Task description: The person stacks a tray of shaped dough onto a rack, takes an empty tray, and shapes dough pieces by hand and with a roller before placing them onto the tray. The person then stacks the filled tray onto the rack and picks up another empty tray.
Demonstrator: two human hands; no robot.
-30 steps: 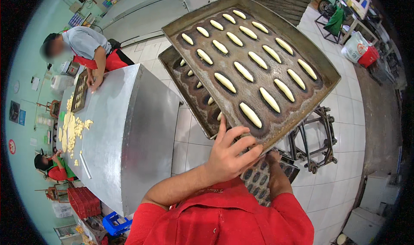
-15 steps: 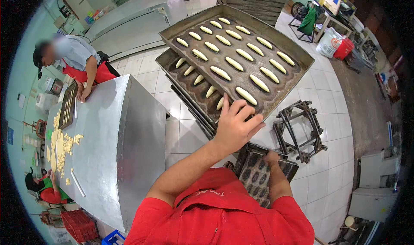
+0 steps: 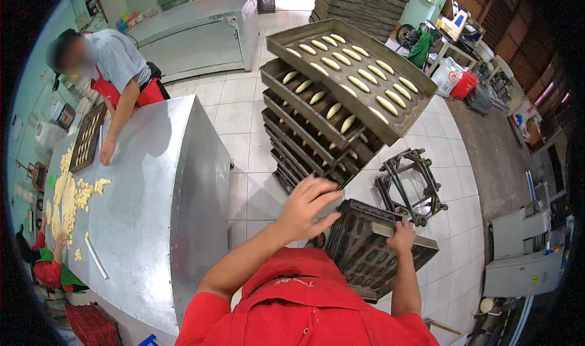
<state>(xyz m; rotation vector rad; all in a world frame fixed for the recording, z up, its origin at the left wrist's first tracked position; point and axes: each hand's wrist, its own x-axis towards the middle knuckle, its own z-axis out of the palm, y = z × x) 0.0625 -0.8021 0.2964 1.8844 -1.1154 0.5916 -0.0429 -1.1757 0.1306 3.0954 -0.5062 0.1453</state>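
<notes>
Left hand (image 3: 304,210) now off top tray (image 3: 409,112)

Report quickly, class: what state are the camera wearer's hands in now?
Left hand: open, holding nothing.
Right hand: closed on the dark tray.

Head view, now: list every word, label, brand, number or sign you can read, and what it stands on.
None is clear enough to quote.
Red apron: pale script lettering, too small and blurred.
White sack: reddish print, too small to read.
Grey box at right: yellow triangular sign, its marking too small to make out.
</notes>
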